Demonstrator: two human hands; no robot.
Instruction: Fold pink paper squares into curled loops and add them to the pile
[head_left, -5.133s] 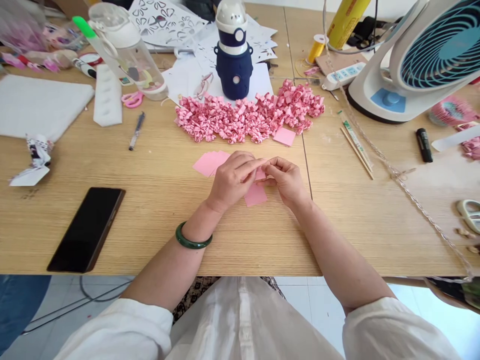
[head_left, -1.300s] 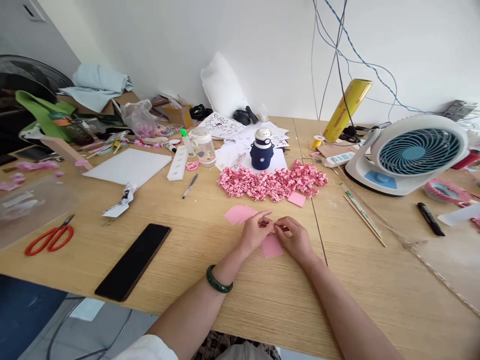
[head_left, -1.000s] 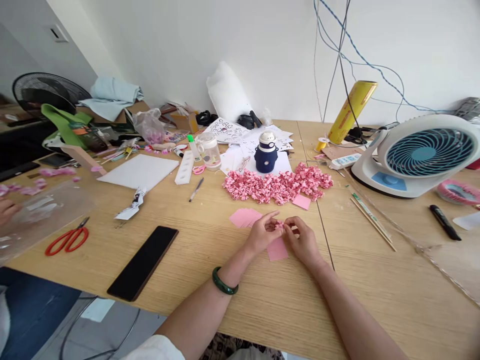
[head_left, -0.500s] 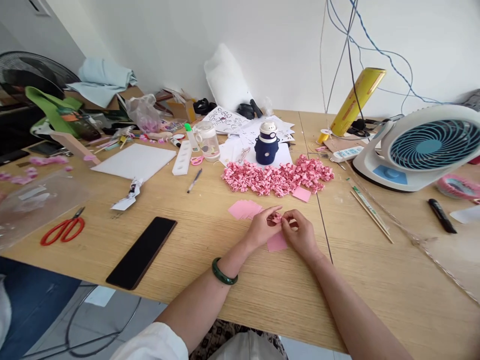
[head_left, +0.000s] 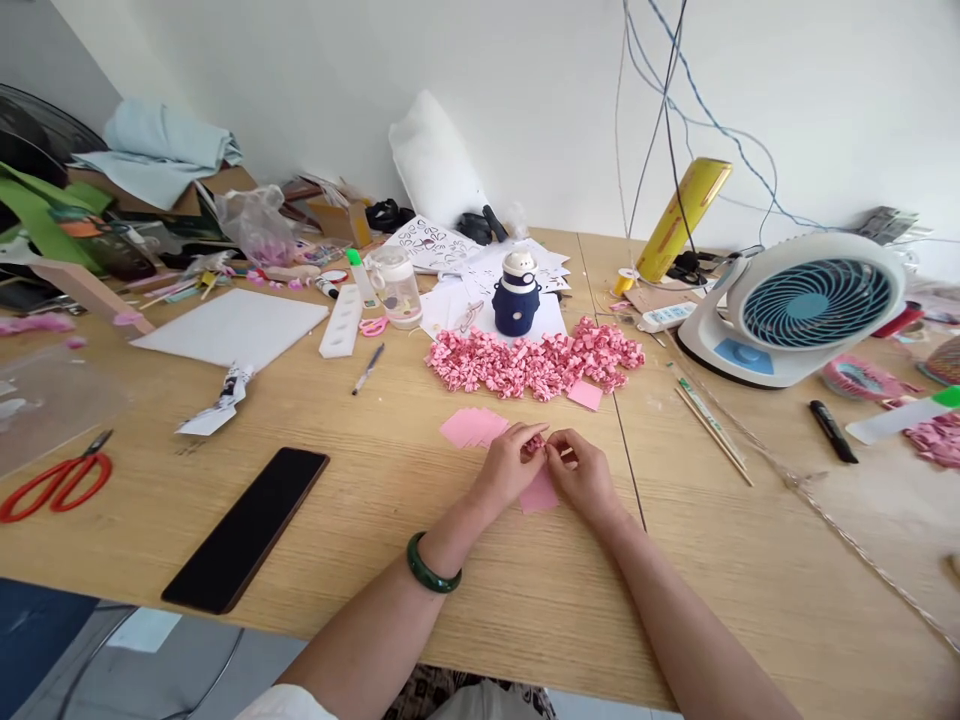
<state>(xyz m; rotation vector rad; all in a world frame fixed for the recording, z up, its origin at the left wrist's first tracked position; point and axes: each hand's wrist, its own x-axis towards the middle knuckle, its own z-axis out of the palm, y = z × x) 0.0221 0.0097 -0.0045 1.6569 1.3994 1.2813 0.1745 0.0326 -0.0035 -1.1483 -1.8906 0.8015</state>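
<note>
Centrally on the wooden table (head_left: 315,430): left hand (head_left: 504,470) and right hand (head_left: 582,477) brought together, fingertips meeting over a small pink paper piece (head_left: 534,444). Pinched between thumbs and forefingers of both hands, that piece; crumpled or curled at its top edge, mostly hidden by the fingers, exact fold impossible to tell. Same soft pink as everything else in this work.

Directly beneath the hands, flat on the table, a single pink square (head_left: 538,493), partly covered by them. Just to the left, a fanned stack of pink squares (head_left: 472,427), unfolded and smooth. Farther back, a long heap of curled pink pieces (head_left: 532,360), tightly rolled and piled in a band, with one more loose pink square (head_left: 584,394) at its near edge.

On the left wrist, a dark green bangle (head_left: 430,572). Behind the heap, a navy blue bottle (head_left: 516,296) with a white cap. Off to the left, a black phone (head_left: 247,527) face down or dark, and red scissors (head_left: 52,481) near the table edge. To the right, a white desk fan (head_left: 802,308) with a blue grille.
</note>
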